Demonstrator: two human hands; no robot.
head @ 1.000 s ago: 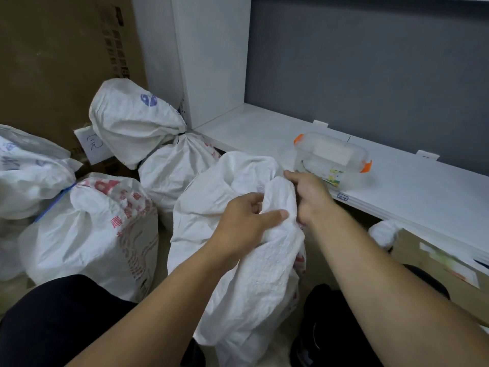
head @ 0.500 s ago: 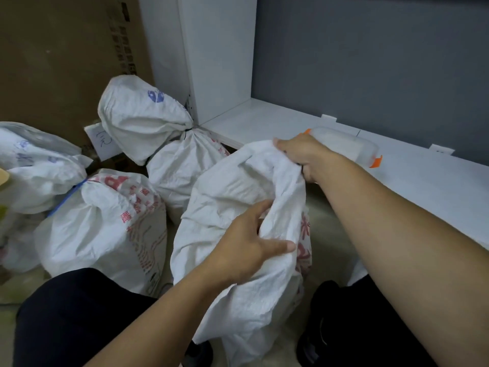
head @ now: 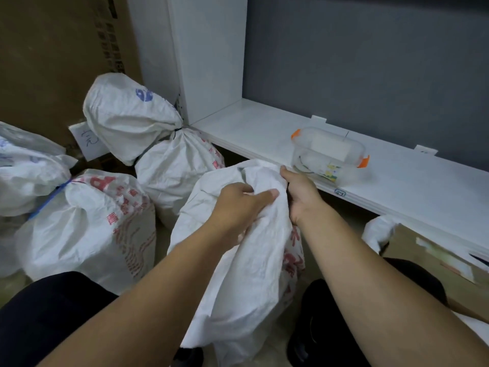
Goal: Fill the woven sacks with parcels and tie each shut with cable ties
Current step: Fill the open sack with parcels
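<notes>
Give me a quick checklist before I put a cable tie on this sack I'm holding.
1. Left hand grips the gathered top of the sack: ok.
2. Right hand grips the sack's neck from the other side: ok.
3. Neck bunched tight enough to tie: not ok; a loose fold stands above the hands.
4. Cable tie in hand: not ok; none seen in either hand.
5. Clear container on the white shelf close to the right hand: ok; whether it holds ties, cannot tell.
6. Sack filled with parcels: cannot tell; contents hidden.
</notes>
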